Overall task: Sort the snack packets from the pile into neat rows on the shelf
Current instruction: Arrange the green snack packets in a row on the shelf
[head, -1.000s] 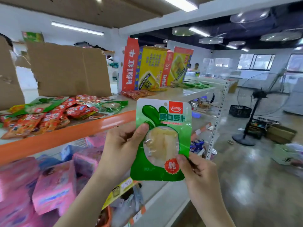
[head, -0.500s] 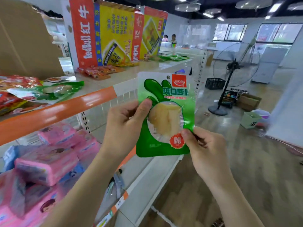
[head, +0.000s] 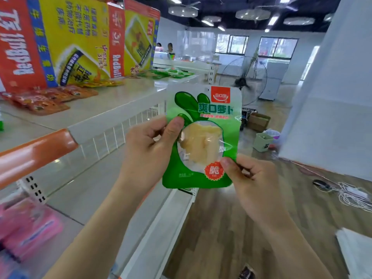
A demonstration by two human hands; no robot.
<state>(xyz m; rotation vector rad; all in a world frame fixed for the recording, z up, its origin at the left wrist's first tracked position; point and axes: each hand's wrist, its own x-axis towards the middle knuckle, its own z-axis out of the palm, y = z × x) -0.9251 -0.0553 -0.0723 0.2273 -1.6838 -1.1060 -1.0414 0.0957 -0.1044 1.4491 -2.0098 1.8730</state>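
Head view: left hand and right hand pinch the packet, best laid flat by green packets at 12 o'clock.

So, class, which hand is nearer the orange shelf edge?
Left. The left hand pinches the green snack packet right of the orange shelf edge; the right hand is farther right.

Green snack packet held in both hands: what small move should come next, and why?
Probably carry the snack packet forward toward the green packets lying farther along the top shelf; left hand and right hand pinch it in the air, beside the shelf, unplaced.
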